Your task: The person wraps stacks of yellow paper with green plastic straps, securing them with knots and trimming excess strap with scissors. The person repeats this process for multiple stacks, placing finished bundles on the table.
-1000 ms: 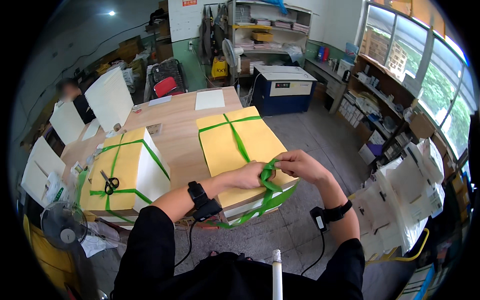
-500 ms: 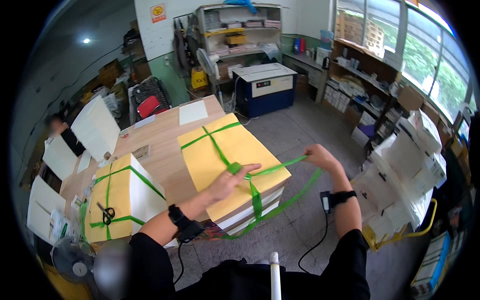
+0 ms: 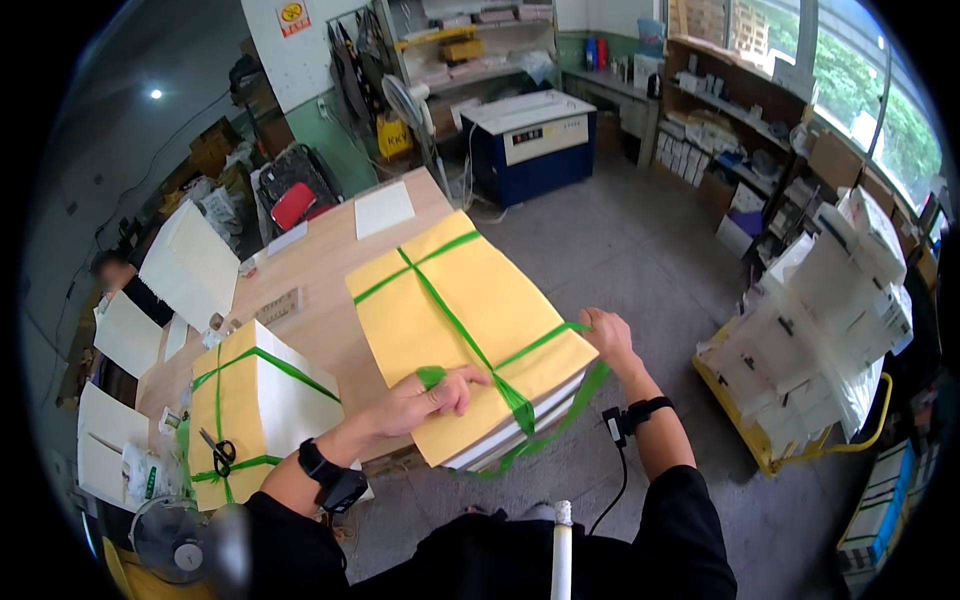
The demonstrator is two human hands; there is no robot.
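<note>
A tall stack of paper with a yellow cover sheet (image 3: 440, 290) stands at the near corner of the table, bound crosswise with green plastic strap (image 3: 455, 318). At the stack's near left edge is my left hand (image 3: 435, 395); its fingers are curled round a bunched piece of the strap. My right hand (image 3: 608, 335) pinches the strap where it runs out over the stack's right edge. A loose length of strap (image 3: 580, 405) hangs down the near side. To the left stands a second strapped yellow-covered stack (image 3: 235, 400), with black-handled scissors (image 3: 222, 455) lying on it.
White paper stacks (image 3: 190, 260) stand along the table's left side, near a seated person (image 3: 135, 285). A blue and white machine (image 3: 530, 145) is beyond the table. At right, a yellow trolley (image 3: 770, 450) carries wrapped white bundles. A fan (image 3: 175, 540) is at lower left.
My right hand has come left and down to the stack's edge, where the strap had been stretched farther out. My left hand has slid toward the near left edge, its pointing finger now bent.
</note>
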